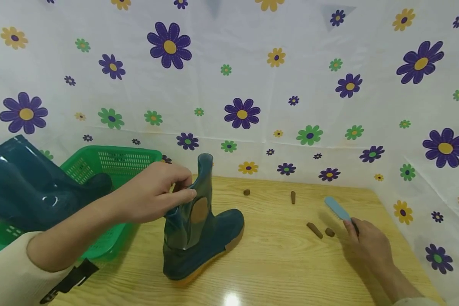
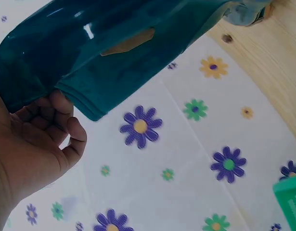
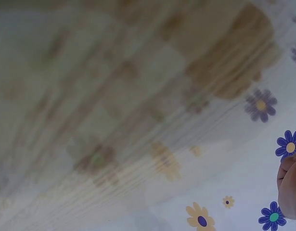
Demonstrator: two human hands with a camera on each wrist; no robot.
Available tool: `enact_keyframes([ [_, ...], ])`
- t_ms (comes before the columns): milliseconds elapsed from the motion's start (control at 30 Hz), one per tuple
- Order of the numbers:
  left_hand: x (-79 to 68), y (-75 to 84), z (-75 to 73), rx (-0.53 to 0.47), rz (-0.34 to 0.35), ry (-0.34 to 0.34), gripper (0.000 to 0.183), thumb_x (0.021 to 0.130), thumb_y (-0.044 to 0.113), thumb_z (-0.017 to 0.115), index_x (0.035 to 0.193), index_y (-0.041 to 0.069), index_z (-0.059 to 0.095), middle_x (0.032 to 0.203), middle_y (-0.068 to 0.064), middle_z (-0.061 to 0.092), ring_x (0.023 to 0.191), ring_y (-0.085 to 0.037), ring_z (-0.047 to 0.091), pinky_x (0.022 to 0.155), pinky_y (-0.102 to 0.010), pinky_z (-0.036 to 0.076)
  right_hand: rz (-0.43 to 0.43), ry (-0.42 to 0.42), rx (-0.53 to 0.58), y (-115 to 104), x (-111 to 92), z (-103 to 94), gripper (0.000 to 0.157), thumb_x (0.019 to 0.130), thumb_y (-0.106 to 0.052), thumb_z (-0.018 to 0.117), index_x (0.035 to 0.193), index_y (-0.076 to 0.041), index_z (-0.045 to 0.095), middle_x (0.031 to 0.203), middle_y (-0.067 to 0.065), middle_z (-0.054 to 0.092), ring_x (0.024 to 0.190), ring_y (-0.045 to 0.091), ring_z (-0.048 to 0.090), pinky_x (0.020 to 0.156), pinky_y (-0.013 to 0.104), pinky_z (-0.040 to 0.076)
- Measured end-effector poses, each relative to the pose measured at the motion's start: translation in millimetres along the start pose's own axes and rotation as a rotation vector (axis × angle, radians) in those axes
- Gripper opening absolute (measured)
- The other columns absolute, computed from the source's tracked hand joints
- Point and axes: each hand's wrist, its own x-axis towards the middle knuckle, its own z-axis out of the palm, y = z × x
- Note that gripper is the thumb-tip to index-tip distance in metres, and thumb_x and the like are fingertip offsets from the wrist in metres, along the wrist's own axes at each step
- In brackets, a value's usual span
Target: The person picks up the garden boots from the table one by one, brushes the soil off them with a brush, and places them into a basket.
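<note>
A dark teal rubber boot [image 1: 199, 242] with a tan sole stands on the wooden table. Brown patches mark its shaft and the sole's edge near the toe. My left hand [image 1: 158, 197] grips the top rim of the shaft, thumb on the near side, some fingers hidden at the opening. The left wrist view shows the same boot [image 2: 138, 62] over my curled left hand [image 2: 42, 139]. To the right, my right hand [image 1: 372, 244] holds a light blue brush [image 1: 337, 208] by its dark handle, bristles facing down, apart from the boot.
A second teal boot [image 1: 30, 182] lies over a green plastic basket [image 1: 122, 149] at the left. Several small brown lumps and sticks lie about the table, among them a brown stick [image 1: 314, 230] near the brush. A flower-patterned sheet [image 1: 306, 93] rises behind the table.
</note>
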Motion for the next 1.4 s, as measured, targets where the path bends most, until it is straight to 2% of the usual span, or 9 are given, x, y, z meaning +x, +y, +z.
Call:
enact_keyframes([
  [167,3.3,15.8,7.6,0.000,0.055,-0.017,0.031,0.099,0.017,0.059,0.071,0.021,0.048,0.065,0.012,0.037,0.061,-0.006,0.039,0.063,-0.029,0.036,-0.025,0.017,0.000,1,0,0.3,0.029,0.100,-0.019,0.060,0.097,0.009,0.069,0.070,0.013,0.064,0.057,0.024,0.059,0.049,0.042,0.050],
  [400,10.6,29.0,24.9,-0.045,0.162,-0.022,0.029,0.101,0.018,0.056,0.073,0.020,0.049,0.067,0.012,0.037,0.062,-0.003,0.037,0.061,-0.026,0.035,0.003,0.006,0.008,1,0,-0.2,0.030,0.101,-0.021,0.059,0.098,0.007,0.070,0.070,0.011,0.063,0.057,0.020,0.056,0.050,0.041,0.048],
  [600,19.2,27.3,43.3,-0.107,0.232,-0.016,0.027,0.101,0.014,0.056,0.075,0.018,0.048,0.068,0.011,0.036,0.062,-0.002,0.036,0.062,-0.025,0.035,-0.001,0.008,0.005,2,-1,1.5,0.027,0.099,-0.020,0.060,0.095,0.006,0.070,0.068,0.009,0.061,0.055,0.015,0.051,0.047,0.034,0.044],
  [800,17.1,16.5,56.4,-0.202,0.270,-0.001,0.029,0.101,0.011,0.056,0.074,0.017,0.046,0.067,0.009,0.035,0.062,-0.002,0.035,0.060,-0.024,0.033,0.018,-0.005,0.017,2,-1,1.5,0.030,0.101,-0.020,0.058,0.098,0.007,0.070,0.070,0.011,0.063,0.056,0.018,0.054,0.048,0.038,0.046],
  [967,7.6,0.4,54.3,-0.303,0.129,-0.025,0.027,0.101,0.011,0.055,0.076,0.017,0.047,0.069,0.010,0.038,0.064,-0.007,0.042,0.062,-0.028,0.037,0.001,0.001,0.013,1,2,-0.6,0.027,0.099,-0.018,0.061,0.098,0.007,0.070,0.071,0.012,0.064,0.057,0.022,0.058,0.049,0.041,0.048],
  [1067,6.3,-8.9,46.3,-0.280,0.034,-0.053,0.027,0.102,0.015,0.056,0.076,0.017,0.050,0.068,0.009,0.040,0.064,-0.010,0.044,0.061,-0.029,0.038,-0.005,0.003,0.010,0,2,-1.7,0.027,0.099,-0.018,0.061,0.097,0.008,0.070,0.072,0.013,0.065,0.059,0.025,0.061,0.051,0.044,0.050],
  [1167,11.8,-14.4,34.4,-0.184,-0.059,-0.131,0.028,0.102,0.024,0.058,0.075,0.017,0.052,0.066,0.008,0.040,0.061,-0.011,0.043,0.059,-0.028,0.037,-0.009,-0.001,0.006,0,1,-2.5,0.027,0.098,-0.018,0.062,0.098,0.008,0.070,0.072,0.013,0.065,0.059,0.026,0.061,0.051,0.044,0.050],
  [1300,18.8,-19.1,18.2,0.008,-0.198,-0.246,0.028,0.100,0.031,0.060,0.077,0.017,0.057,0.064,0.004,0.045,0.060,-0.012,0.046,0.058,-0.029,0.037,-0.016,0.003,0.003,0,0,-0.4,0.027,0.098,-0.018,0.062,0.098,0.008,0.070,0.074,0.015,0.066,0.060,0.026,0.061,0.052,0.045,0.051],
  [1400,22.3,-24.9,12.3,0.139,-0.285,-0.281,0.025,0.099,0.032,0.062,0.079,0.016,0.060,0.065,0.002,0.050,0.060,-0.013,0.049,0.058,-0.030,0.038,-0.007,0.012,0.009,0,0,0.8,0.029,0.099,-0.019,0.061,0.099,0.009,0.070,0.078,0.018,0.069,0.066,0.032,0.066,0.056,0.048,0.053],
])
